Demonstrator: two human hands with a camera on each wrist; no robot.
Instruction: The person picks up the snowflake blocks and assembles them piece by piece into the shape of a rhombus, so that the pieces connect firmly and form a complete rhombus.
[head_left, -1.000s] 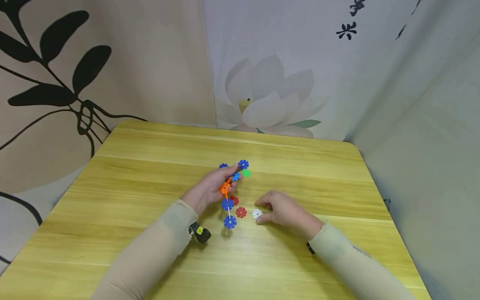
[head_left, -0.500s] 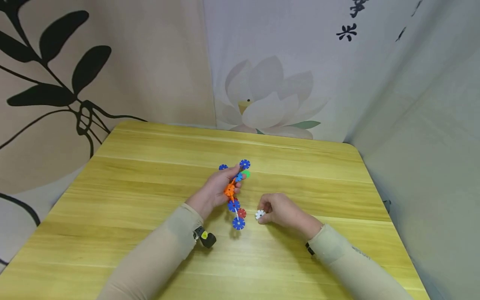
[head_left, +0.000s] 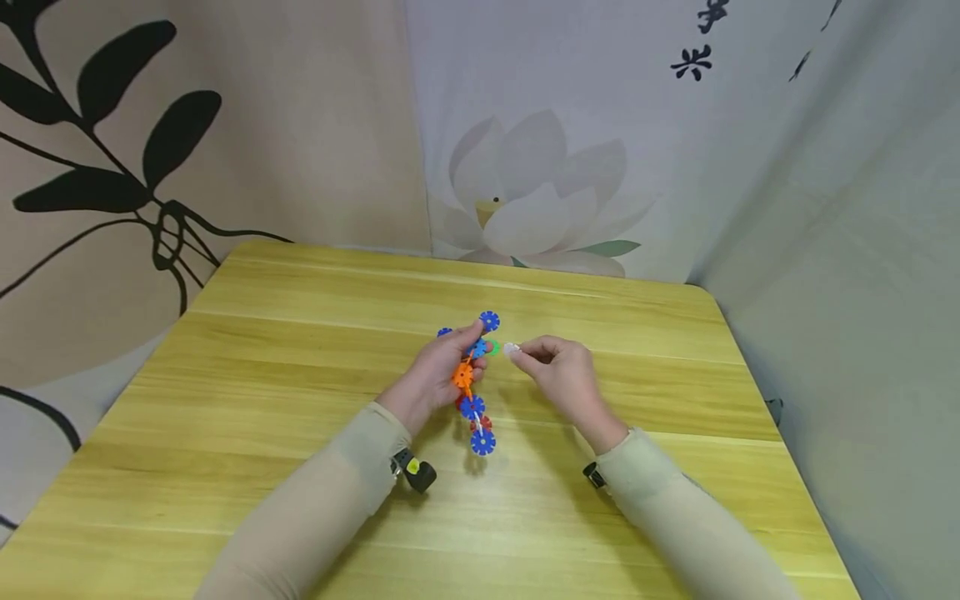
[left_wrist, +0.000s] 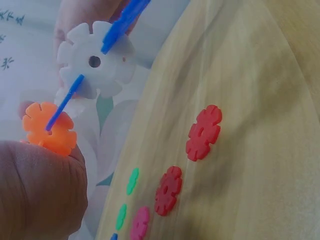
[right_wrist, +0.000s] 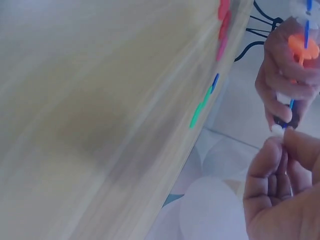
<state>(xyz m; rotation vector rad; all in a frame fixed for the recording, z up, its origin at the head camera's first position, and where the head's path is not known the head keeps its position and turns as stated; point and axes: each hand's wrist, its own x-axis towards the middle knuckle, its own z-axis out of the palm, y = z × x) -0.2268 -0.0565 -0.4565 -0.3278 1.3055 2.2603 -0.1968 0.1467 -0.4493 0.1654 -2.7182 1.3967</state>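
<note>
My left hand (head_left: pixel 431 375) grips a chain of slotted snowflake discs above the table. An orange disc (head_left: pixel 463 377) sits mid-chain, blue discs (head_left: pixel 483 442) at its lower end and another blue disc (head_left: pixel 490 320) on top. The left wrist view gives a close look at a white disc (left_wrist: pixel 75 57) joined between blue ones. Between thumb and fingertips, my right hand (head_left: pixel 568 375) pinches a loose white disc (head_left: pixel 511 349), just right of the chain's upper part. In the right wrist view this white disc (right_wrist: pixel 277 130) is near the left hand; whether it touches the chain I cannot tell.
Loose discs lie on the wooden table (head_left: pixel 315 317) beneath the chain: red ones (left_wrist: pixel 204 133), a pink one (left_wrist: pixel 140 224), and green ones (left_wrist: pixel 132 181). Printed curtains (head_left: pixel 330 125) hang behind the table and on its right side.
My right hand has lifted the white disc off the table and carried it up and away, toward the chain's upper part. My left hand has shifted slightly right with the chain.
</note>
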